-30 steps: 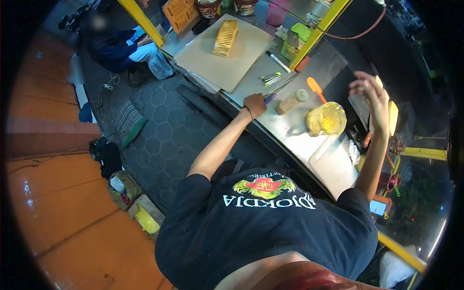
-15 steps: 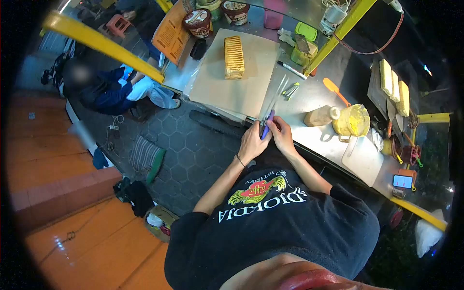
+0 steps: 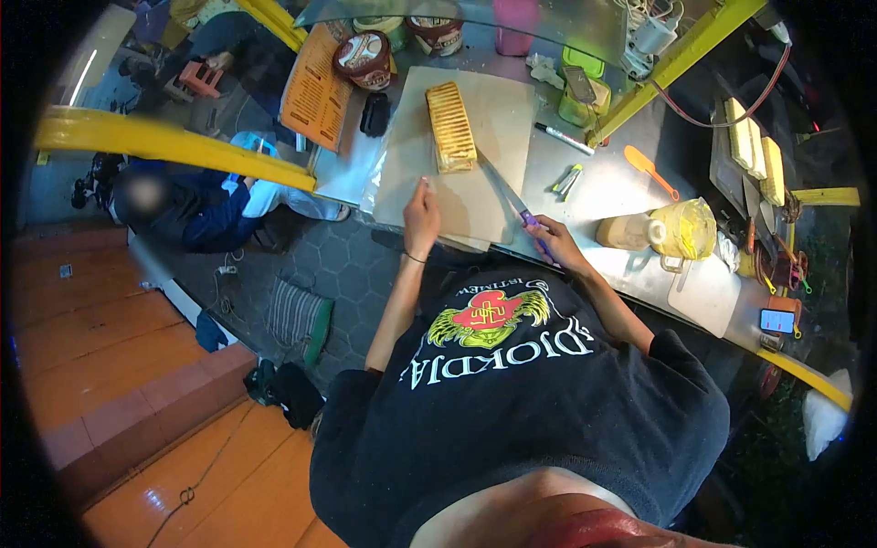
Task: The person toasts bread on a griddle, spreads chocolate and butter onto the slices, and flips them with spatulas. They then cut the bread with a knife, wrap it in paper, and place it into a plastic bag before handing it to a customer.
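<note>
A long loaf of bread [image 3: 451, 128] with browned ridges rests on the brown paper sheet [image 3: 402, 137] covering part of the counter. In my right hand [image 3: 559, 241] is the purple handle of a knife; its long blade [image 3: 502, 185] points up and left, with the tip beside the loaf's near right corner. My left hand [image 3: 421, 219] is over the near part of the paper, short of the loaf, with its fingers pointing forward and nothing visible in it. A dark band circles the left wrist.
On the right are a yellow-smeared tub [image 3: 687, 228], a jar [image 3: 619, 230], an orange spatula [image 3: 647, 169], a marker [image 3: 564, 139] and pale loaves [image 3: 773, 171]. Brown tubs [image 3: 363, 60] and a menu board [image 3: 316, 87] stand behind. Yellow posts [image 3: 676, 68] frame the counter. A person [image 3: 196, 205] sits at left.
My hands were together on the knife's handle and have come apart. The right hand keeps the knife, its blade now beside the loaf; the left has moved left over the paper.
</note>
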A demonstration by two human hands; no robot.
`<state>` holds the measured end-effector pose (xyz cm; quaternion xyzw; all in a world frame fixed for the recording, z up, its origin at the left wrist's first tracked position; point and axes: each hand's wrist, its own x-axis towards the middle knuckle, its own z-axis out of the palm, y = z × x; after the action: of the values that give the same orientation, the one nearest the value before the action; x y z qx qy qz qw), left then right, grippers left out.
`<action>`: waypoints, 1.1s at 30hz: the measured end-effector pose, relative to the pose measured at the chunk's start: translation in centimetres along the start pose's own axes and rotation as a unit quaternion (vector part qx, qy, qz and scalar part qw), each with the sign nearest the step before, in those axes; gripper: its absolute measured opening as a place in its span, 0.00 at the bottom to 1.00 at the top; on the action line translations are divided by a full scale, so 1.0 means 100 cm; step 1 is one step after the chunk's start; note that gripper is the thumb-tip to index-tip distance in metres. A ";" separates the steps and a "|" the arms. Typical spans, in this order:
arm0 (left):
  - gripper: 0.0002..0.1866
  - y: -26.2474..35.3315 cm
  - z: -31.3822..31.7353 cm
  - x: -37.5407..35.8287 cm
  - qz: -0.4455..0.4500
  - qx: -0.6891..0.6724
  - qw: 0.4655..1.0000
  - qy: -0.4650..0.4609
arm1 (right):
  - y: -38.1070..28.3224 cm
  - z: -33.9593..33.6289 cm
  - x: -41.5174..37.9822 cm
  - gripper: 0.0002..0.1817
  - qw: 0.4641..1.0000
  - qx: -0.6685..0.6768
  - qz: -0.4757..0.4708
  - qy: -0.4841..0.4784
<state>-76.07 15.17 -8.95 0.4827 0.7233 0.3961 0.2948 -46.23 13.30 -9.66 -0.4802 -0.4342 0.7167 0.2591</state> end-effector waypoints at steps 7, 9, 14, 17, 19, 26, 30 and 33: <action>0.21 -0.007 -0.022 0.035 0.017 -0.058 0.987 -0.148 | -0.093 0.041 0.020 0.18 0.954 -0.251 -0.082 0.142; 0.22 0.007 -0.044 0.032 -0.037 -0.065 0.989 -0.126 | -0.094 0.051 0.016 0.17 0.930 -0.294 -0.107 0.194; 0.22 0.020 -0.064 0.036 0.001 -0.010 0.972 -0.234 | -0.055 0.102 0.045 0.21 0.889 -0.321 -0.220 0.243; 0.23 0.010 -0.082 0.048 0.000 -0.037 0.961 -0.274 | -0.079 0.118 0.030 0.25 0.891 -0.342 -0.124 0.272; 0.23 0.013 -0.091 0.054 0.003 -0.060 0.967 -0.246 | -0.087 0.126 0.025 0.26 0.890 -0.320 -0.103 0.308; 0.22 -0.003 -0.056 0.096 0.209 0.001 0.965 -0.158 | -0.056 0.154 0.048 0.27 0.870 -0.392 -0.127 0.273; 0.21 -0.005 -0.054 0.107 0.154 -0.033 0.969 -0.192 | -0.026 0.148 0.031 0.29 0.855 -0.386 -0.185 0.292; 0.20 -0.005 -0.037 0.123 0.188 -0.032 0.964 -0.183 | -0.052 0.136 0.095 0.29 0.846 -0.424 -0.120 0.299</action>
<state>-83.76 25.42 -8.06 0.6649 0.5399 0.3720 0.3578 -62.75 18.24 -7.28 -0.6786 -0.6515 0.2479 0.2316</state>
